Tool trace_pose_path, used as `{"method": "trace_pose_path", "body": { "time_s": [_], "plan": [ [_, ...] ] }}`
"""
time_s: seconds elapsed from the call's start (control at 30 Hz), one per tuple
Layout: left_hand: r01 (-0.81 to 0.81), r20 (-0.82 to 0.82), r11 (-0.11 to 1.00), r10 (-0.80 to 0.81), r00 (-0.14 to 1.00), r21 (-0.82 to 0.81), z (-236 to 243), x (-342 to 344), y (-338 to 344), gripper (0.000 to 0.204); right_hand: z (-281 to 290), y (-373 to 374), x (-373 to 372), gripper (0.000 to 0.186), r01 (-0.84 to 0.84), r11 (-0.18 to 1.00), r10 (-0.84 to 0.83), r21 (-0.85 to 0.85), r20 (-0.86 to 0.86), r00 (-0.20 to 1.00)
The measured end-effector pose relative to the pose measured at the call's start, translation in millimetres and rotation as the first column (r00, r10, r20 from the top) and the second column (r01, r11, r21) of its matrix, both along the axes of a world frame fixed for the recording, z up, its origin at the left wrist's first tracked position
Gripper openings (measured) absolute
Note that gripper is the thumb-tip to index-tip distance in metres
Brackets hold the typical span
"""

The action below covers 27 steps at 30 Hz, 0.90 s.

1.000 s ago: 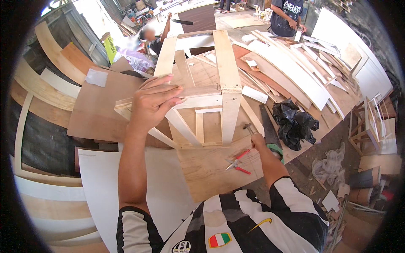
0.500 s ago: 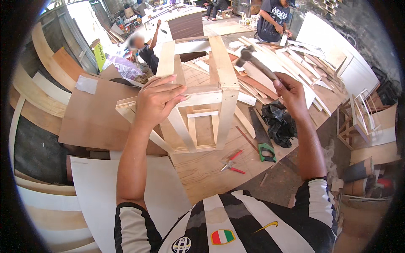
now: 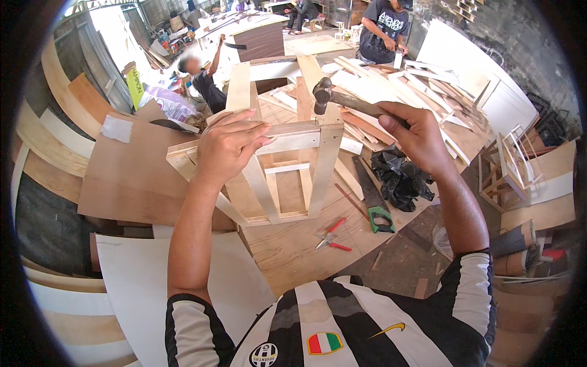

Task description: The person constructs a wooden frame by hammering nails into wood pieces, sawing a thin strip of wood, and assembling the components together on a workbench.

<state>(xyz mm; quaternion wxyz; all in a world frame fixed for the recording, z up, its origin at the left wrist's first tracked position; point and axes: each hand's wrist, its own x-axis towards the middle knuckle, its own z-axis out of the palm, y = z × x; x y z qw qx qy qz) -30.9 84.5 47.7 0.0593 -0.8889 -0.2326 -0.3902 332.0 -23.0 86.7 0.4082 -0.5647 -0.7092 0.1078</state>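
Note:
A wooden frame (image 3: 263, 194) of pale slats stands on the plywood table in front of me. My left hand (image 3: 231, 142) grips the left end of its top rail, fingers laid over the wood and thumb on the near side. In my right hand (image 3: 416, 131), fingers wrapped round the handle, is a hammer (image 3: 358, 105). The hammer's head is over the top right corner of the frame, close to the post; whether it touches cannot be made out. Nail heads are too small to tell clearly.
Red-handled pliers (image 3: 333, 233), a green-handled saw (image 3: 380, 217) and a crumpled black plastic bag (image 3: 400, 180) lie on the plywood table (image 3: 287, 260). Loose slats (image 3: 428, 98) pile up behind. One person (image 3: 208, 82) is beyond the frame, another (image 3: 382, 30) at the back right.
My right hand has brought the hammer down and to the left, its head now over the frame's corner. My left hand keeps its hold. The view has shifted slightly.

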Motion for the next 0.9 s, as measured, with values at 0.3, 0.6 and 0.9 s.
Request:
{"method": "trace_pose_path", "body": {
  "time_s": [0.3, 0.6, 0.9],
  "plan": [
    [-0.012, 0.009, 1.0, 0.012, 1.0, -0.002, 0, 1, -2, 0.024, 5, 2, -5, 0.031, -0.001, 1.0, 0.0, 0.026, 0.016, 1.0],
    [-0.022, 0.018, 1.0, 0.022, 1.0, -0.011, 0, 2, -2, 0.024, 16, -3, -13, 0.035, 0.039, 0.994, -0.022, -0.099, 0.164, 0.986],
    [-0.026, 0.018, 1.0, 0.026, 0.999, -0.013, 0, 2, -3, 0.023, 12, 0, -8, 0.04, 0.034, 0.992, -0.016, -0.123, 0.143, 0.99]
  ]
}}
